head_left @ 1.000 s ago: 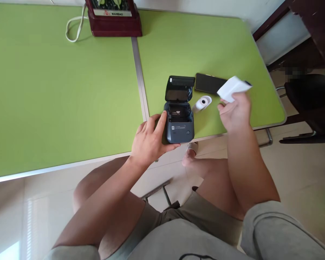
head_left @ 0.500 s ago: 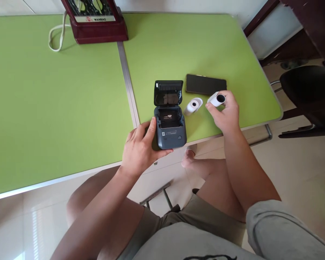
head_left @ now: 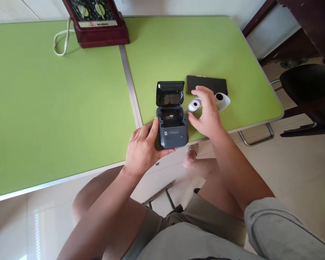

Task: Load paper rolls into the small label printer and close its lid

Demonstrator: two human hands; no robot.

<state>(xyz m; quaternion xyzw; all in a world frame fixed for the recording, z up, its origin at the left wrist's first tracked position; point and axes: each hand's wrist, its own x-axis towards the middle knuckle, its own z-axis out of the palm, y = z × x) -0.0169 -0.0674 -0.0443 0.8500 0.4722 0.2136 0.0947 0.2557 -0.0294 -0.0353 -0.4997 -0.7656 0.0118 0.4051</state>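
Note:
A dark grey label printer (head_left: 173, 136) sits at the table's front edge with its lid (head_left: 170, 94) raised and its roll bay bare. My left hand (head_left: 143, 148) grips the printer's left side, thumb along the front bottom edge. My right hand (head_left: 207, 115) is around a small white label roll (head_left: 194, 105) just right of the printer, thumb and fingers apart on either side of it; contact is unclear. A second white roll (head_left: 222, 101) with a wider dark core stands behind that hand, its loose end curling right. Beyond the rolls lies a black phone (head_left: 206, 84), partly covered by my fingers.
The green table (head_left: 56, 108) has a metal seam strip (head_left: 130, 83) left of the printer. A dark red WANBAO appliance (head_left: 103, 38) with a white cord (head_left: 61, 43) stands at the back. A black chair (head_left: 308, 86) is off the table's right end.
My right hand has let go of the wide-core roll, leaving it on the table, and moved left to the smaller roll. My left hand stays on the printer.

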